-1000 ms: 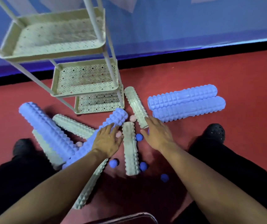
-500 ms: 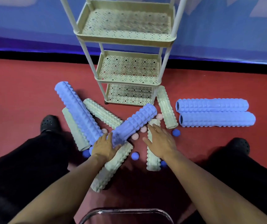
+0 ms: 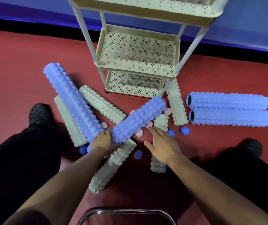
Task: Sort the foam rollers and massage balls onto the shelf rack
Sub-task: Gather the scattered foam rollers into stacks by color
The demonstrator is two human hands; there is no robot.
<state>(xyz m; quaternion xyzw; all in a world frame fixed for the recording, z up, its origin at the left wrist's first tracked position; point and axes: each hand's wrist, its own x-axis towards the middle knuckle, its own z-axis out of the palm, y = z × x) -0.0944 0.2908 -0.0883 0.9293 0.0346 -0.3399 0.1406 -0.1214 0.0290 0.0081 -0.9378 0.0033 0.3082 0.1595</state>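
Left hand (image 3: 103, 142) gripping the near end of a blue foam roller (image 3: 139, 119), fingers over its top, thumb under the end, roller raised at a slant with its far end toward the shelf rack (image 3: 136, 46). Right hand (image 3: 164, 146) just right of that grip, fingers straight and spread, holding nothing, fingertips by a pink spiky ball (image 3: 148, 125) tucked against the held roller. Under the right palm, a cream roller (image 3: 158, 159) lying lengthwise. Directly below the grip, a 2nd cream roller (image 3: 112, 166) running back toward the person. Left of the grip, a long blue roller (image 3: 71, 99) slanting away over another cream roller (image 3: 68, 120), with a further cream roller (image 3: 100, 104) between it and the held one. Small blue balls (image 3: 184, 130) scattered on the red floor (image 3: 16, 70) right of the open hand; 1 more (image 3: 137, 154) between the 2 hands. Well right of the grip, 2 long blue rollers (image 3: 227, 109) side by side, touching. Rack tiers bare, standing beyond the grip.
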